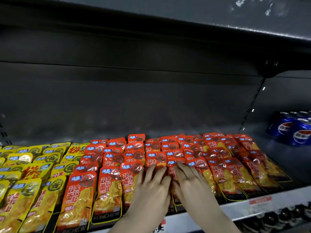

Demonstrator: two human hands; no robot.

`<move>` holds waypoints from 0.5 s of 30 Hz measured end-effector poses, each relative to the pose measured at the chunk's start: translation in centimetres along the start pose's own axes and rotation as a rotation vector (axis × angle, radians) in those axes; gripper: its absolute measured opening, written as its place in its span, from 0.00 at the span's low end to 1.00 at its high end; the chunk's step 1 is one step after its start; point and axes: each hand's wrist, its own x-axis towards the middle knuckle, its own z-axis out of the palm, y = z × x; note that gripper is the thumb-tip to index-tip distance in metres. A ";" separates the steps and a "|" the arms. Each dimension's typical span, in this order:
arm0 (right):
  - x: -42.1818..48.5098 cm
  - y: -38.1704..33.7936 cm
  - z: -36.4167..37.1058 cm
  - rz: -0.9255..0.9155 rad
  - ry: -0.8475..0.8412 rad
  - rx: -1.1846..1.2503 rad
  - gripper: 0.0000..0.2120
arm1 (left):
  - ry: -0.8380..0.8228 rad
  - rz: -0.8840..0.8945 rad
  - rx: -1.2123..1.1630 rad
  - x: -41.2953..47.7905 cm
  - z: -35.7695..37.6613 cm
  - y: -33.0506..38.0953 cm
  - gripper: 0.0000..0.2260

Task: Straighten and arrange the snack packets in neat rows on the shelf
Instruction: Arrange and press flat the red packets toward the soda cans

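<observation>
My left hand (151,184) and right hand (191,181), fingers straight and flat, side by side, press on the red packets (170,169) at the front middle of the shelf (239,206), directly beneath both hands, their long axes running away from me toward the back.

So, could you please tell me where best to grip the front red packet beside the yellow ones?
Probably its lower black end, pinched from the front: the red packet lies flat with that end free at the shelf edge, while other packets hem both long sides.
</observation>
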 end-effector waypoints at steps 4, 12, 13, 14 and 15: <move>-0.2 0.2 -0.3 -0.017 -0.003 0.062 0.27 | -0.007 0.014 0.030 0.0 0.1 -0.1 0.17; -0.6 2.8 -1.7 0.149 0.144 0.154 0.18 | 0.157 -0.007 0.072 0.7 -0.4 1.2 0.14; -0.7 3.3 -1.8 0.183 0.123 0.147 0.20 | 0.177 0.008 0.055 0.9 -0.5 1.6 0.13; -0.8 3.7 -1.7 0.203 0.084 0.145 0.23 | 0.181 0.025 0.036 1.2 -0.5 2.1 0.12; -0.9 4.1 -1.6 0.216 0.039 0.158 0.24 | 0.171 0.040 0.006 1.5 -0.4 2.6 0.12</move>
